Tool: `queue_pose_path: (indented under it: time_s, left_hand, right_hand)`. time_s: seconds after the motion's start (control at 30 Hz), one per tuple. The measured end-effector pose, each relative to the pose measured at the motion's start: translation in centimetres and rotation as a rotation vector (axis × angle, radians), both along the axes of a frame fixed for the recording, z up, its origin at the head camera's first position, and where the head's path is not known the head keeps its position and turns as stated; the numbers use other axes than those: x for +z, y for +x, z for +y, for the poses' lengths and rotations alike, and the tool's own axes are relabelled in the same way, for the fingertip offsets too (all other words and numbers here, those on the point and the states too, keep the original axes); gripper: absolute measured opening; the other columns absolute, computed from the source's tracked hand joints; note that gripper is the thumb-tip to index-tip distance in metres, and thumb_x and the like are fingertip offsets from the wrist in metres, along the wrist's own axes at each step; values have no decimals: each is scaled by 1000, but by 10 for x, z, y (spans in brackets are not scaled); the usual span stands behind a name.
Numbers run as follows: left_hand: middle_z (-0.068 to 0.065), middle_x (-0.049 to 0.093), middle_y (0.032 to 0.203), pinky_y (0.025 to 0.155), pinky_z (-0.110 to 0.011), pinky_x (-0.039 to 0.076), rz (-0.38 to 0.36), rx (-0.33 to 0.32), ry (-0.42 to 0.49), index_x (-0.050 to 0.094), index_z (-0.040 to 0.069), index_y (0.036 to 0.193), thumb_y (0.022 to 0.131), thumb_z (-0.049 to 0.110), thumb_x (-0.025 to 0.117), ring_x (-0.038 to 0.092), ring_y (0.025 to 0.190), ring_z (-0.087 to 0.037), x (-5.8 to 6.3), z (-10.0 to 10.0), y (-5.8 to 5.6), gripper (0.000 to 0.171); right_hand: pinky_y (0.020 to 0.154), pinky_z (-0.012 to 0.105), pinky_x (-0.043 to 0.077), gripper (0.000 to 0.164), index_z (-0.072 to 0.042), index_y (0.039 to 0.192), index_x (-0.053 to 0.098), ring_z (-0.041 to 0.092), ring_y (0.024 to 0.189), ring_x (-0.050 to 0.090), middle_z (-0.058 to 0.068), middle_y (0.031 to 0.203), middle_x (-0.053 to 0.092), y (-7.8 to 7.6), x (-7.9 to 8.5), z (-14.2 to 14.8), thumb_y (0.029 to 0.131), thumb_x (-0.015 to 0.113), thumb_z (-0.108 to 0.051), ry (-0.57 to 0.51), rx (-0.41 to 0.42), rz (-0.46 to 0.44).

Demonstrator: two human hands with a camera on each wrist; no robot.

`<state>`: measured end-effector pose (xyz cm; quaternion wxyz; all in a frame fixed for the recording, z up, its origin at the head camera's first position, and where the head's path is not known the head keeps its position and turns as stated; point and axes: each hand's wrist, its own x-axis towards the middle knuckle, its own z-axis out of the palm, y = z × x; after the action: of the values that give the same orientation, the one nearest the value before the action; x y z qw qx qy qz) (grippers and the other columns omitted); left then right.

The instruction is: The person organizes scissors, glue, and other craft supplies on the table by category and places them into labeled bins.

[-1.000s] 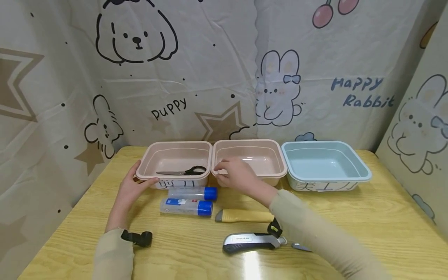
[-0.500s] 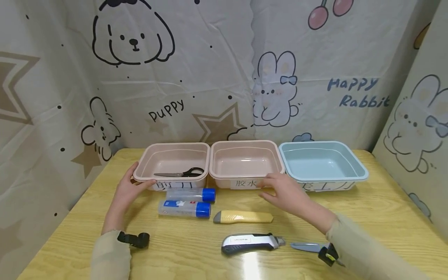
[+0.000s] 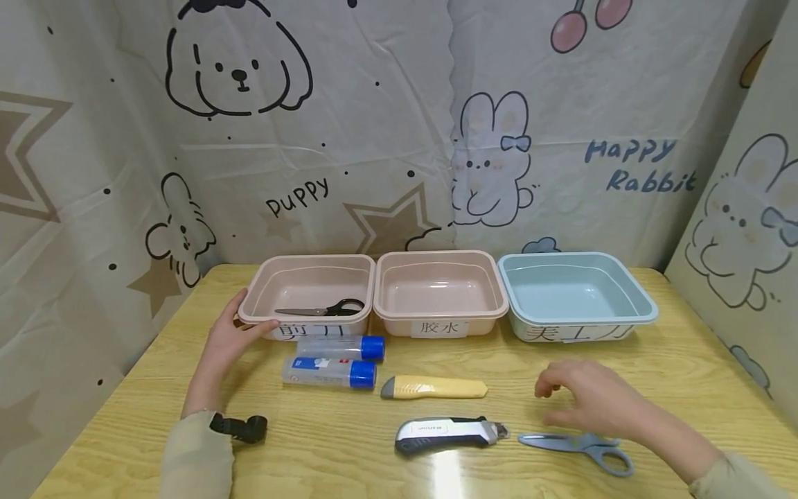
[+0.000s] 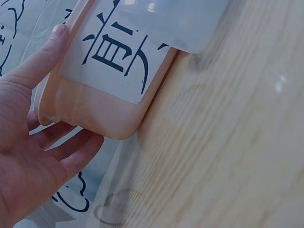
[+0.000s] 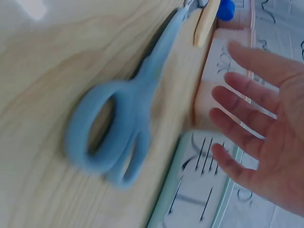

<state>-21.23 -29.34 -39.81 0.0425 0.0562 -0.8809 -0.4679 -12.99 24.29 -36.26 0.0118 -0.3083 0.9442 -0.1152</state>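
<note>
My left hand (image 3: 227, 339) grips the near left corner of the left pink bin (image 3: 370, 277), thumb on the front rim and fingers around the side in the left wrist view. Inside that bin lies a pair of black-handled scissors (image 3: 345, 307). My right hand (image 3: 592, 398), empty with fingers spread and slightly bent, hovers over the table just behind a pair of blue scissors (image 3: 589, 442). In the right wrist view those blue scissors (image 5: 145, 88) lie flat, apart from the fingers. To their left are a silver-and-black box cutter (image 3: 444, 434) and a yellow box cutter (image 3: 436, 387).
Two clear glue bottles (image 3: 327, 372) with blue caps lie before the left bin. A middle pink bin (image 3: 439, 305) and a light blue bin (image 3: 580, 291) continue the row, with labels on their fronts. A printed cloth (image 3: 399, 138) hangs behind the table (image 3: 312, 450).
My right hand has moved from the middle pink bin rightward and toward me, over to the blue scissors, which now show fully. The left hand stays on the left bin.
</note>
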Motion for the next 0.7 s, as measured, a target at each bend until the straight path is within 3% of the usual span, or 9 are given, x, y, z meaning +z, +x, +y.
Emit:
queue_pose_path:
  time_s: [0.2, 0.37, 0.5, 0.7]
  left_hand:
    - [-20, 21, 147, 98, -57, 32, 11, -2, 6, 3, 18, 148, 76, 47, 69, 31, 128, -41, 0, 0, 0, 102]
    - [-20, 22, 147, 98, -56, 33, 15, -11, 24, 3, 18, 148, 76, 46, 69, 31, 128, -40, 0, 1, 1, 101]
    - [-20, 22, 147, 99, -56, 33, 14, -10, 24, 3, 18, 148, 76, 46, 69, 31, 128, -40, -1, 1, 1, 102]
    - [-19, 22, 147, 99, -55, 33, 17, -8, 30, 3, 19, 148, 76, 45, 70, 31, 128, -40, -1, 0, 0, 102]
  right_hand:
    - [58, 24, 40, 39, -30, 84, 51, 1, 74, 46, -17, 82, 47, 11, -6, 23, 63, 75, -53, 61, -13, -195]
    - [57, 22, 35, 40, -31, 87, 49, 3, 75, 40, -11, 83, 42, 13, -16, 34, 63, 76, -47, 45, -21, -360]
    - [57, 20, 30, 35, -30, 84, 50, 4, 73, 35, -9, 81, 40, 12, -23, 38, 64, 77, -38, 8, 11, -391]
    - [58, 19, 33, 29, -30, 78, 51, 2, 71, 35, -12, 78, 41, 8, -27, 39, 67, 77, -34, -6, 44, -388]
